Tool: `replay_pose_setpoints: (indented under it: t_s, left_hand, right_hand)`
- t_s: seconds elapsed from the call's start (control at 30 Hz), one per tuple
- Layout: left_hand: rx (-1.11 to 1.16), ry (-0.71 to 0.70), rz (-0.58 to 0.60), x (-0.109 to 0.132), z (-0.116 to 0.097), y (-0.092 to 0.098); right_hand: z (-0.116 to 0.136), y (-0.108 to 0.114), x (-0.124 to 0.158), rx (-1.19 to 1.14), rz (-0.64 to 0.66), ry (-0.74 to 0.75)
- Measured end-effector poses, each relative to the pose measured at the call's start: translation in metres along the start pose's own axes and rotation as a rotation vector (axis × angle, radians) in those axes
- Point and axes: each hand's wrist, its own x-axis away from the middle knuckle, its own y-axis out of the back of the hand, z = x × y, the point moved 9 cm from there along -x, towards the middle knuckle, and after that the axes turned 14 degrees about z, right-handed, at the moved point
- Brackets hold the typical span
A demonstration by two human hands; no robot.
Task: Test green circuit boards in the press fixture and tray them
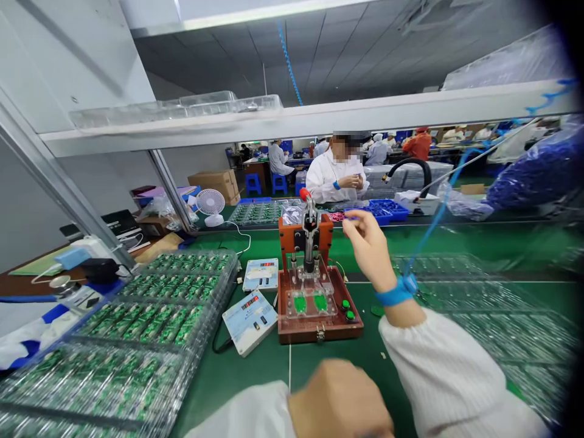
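Fingers first: the left hand (340, 398), low in the view and blurred, looks curled into a loose fist above the green mat (255, 371), and I cannot tell whether it holds anything. The right hand (369, 243) is raised just beside the red-knobbed lever (305, 196) of the brown test fixture (319, 304), thumb and forefinger pinched nearly together, the other fingers folded; it seems to touch nothing, though the lever tip is close. A blue wrist strap (398, 292) circles that wrist, its coiled cord running up and right.

At the far left lie stacked clear trays of green circuit boards (150, 316). Next come two small white meter boxes (250, 319), one behind the other, just left of the fixture. Two green boards (310, 302) sit side by side in the fixture's clear nest, under the press head. More clear trays (479, 304) cover the mat on the right.

Beyond the bench a small white fan (210, 204) stands, and a person in a white coat (335, 173) sits facing this way, with other workers farther back.
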Motion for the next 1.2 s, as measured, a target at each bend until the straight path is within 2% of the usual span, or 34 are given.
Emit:
replay_pose_setpoints:
  t_s: [0.07,0.1,0.13,0.2,0.23,0.33,0.47,0.6,0.8,0.87,0.97,1.07,1.13,1.2]
  left_hand:
    - [-0.107,0.043,-0.200,0.018,0.020,0.051]
    - [-0.286,0.073,-0.412,0.034,0.023,0.082]
    - [-0.406,0.123,-0.539,0.047,0.028,0.103]
    - [-0.560,0.268,-0.687,0.064,0.041,0.130]
    - [-0.588,0.345,-0.702,0.068,0.048,0.136]
    - [-0.600,0.506,-0.651,0.069,0.070,0.138]
    - [-0.566,0.553,-0.586,0.064,0.085,0.131]
    - [-0.497,0.532,-0.666,0.069,0.080,0.133]
    - [-0.384,0.513,-0.845,0.081,0.069,0.125]
    - [-0.332,0.503,-0.865,0.081,0.070,0.121]
    - [-0.361,0.439,-0.829,0.076,0.064,0.116]
    - [-0.434,0.370,-0.753,0.069,0.055,0.114]
    - [-0.441,0.328,-0.741,0.069,0.050,0.114]
    - [-0.438,0.274,-0.752,0.069,0.043,0.114]
  right_hand:
    - [-0.028,-0.008,0.041,0.066,0.061,-0.086]
    - [-0.038,-0.017,0.060,0.093,0.109,-0.107]
    - [-0.045,-0.026,0.076,0.119,0.159,-0.115]
    - [-0.053,-0.046,0.100,0.152,0.253,-0.105]
    - [-0.054,-0.055,0.107,0.167,0.289,-0.098]
    - [-0.057,-0.072,0.117,0.198,0.362,-0.104]
    - [-0.058,-0.079,0.113,0.166,0.410,-0.120]
    - [-0.055,-0.076,0.112,0.032,0.416,-0.157]
    - [-0.057,-0.085,0.131,-0.288,0.469,-0.287]
    - [-0.054,-0.089,0.137,-0.365,0.491,-0.309]
    - [-0.049,-0.090,0.142,-0.411,0.531,-0.345]
    - [-0.061,-0.069,0.130,-0.360,0.503,-0.397]
    - [-0.086,-0.032,0.110,-0.267,0.379,-0.457]
    - [-0.119,0.021,0.086,-0.131,0.181,-0.539]
